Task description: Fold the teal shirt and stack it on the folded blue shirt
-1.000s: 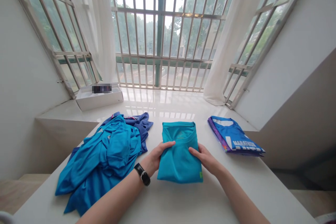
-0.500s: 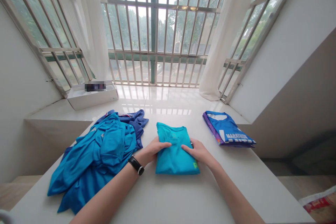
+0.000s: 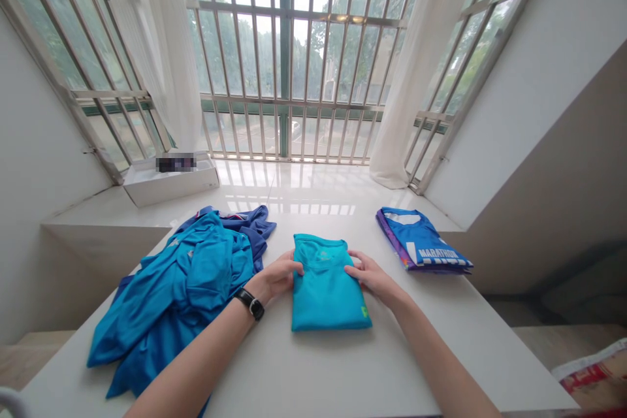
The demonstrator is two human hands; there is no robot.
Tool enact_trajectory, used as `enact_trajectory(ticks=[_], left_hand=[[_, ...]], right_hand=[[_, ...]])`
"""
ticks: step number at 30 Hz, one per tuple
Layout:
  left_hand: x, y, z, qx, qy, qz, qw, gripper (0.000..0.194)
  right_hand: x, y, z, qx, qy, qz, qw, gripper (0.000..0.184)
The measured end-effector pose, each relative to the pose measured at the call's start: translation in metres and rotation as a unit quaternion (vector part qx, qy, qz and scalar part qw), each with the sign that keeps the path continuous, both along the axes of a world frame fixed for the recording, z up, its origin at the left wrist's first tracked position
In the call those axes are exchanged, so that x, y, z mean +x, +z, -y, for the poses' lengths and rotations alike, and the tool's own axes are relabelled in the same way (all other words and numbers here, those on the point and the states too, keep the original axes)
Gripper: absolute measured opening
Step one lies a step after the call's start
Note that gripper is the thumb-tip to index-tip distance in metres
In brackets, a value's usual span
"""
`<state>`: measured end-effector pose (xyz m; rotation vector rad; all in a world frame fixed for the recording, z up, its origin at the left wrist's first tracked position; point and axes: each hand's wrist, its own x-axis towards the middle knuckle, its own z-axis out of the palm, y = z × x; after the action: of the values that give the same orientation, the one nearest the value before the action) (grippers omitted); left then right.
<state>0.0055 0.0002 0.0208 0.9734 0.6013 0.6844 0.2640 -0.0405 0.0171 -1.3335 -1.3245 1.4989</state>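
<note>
Folded shirt at the middle of the white tabletop (a green mark sits at its near right corner). The left hand and right hand grip its opposite edges, thumbs uppermost. Rumpled clothes lie left; a folded stack lies far right.

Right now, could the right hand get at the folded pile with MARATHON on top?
Probably yes: nothing visible blocks the way from the right hand to the folded pile, ahead and to its right. It is touching the folded teal shirt, though.
</note>
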Motion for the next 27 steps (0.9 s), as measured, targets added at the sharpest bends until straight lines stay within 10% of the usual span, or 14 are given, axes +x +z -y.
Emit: enact_trajectory(ticks=[8,14,21,27], left_hand=[[-0.015,-0.023,-0.026,0.162,0.224,-0.178,0.944,0.101],[-0.012,-0.042,-0.036,0.248,0.155,-0.181,0.939,0.085],[0.000,-0.037,-0.017,0.447,0.206,-0.372,0.787,0.064],[0.012,-0.027,0.004,0.501,0.126,-0.429,0.741,0.072]], right_hand=[[0.003,-0.011,-0.015,0.133,-0.132,0.246,0.951,0.054],[0.005,-0.025,-0.024,0.180,-0.116,0.191,0.958,0.046],[0.003,-0.030,-0.024,0.292,-0.130,0.344,0.883,0.044],[-0.005,-0.037,-0.022,0.243,-0.021,0.469,0.849,0.062]])
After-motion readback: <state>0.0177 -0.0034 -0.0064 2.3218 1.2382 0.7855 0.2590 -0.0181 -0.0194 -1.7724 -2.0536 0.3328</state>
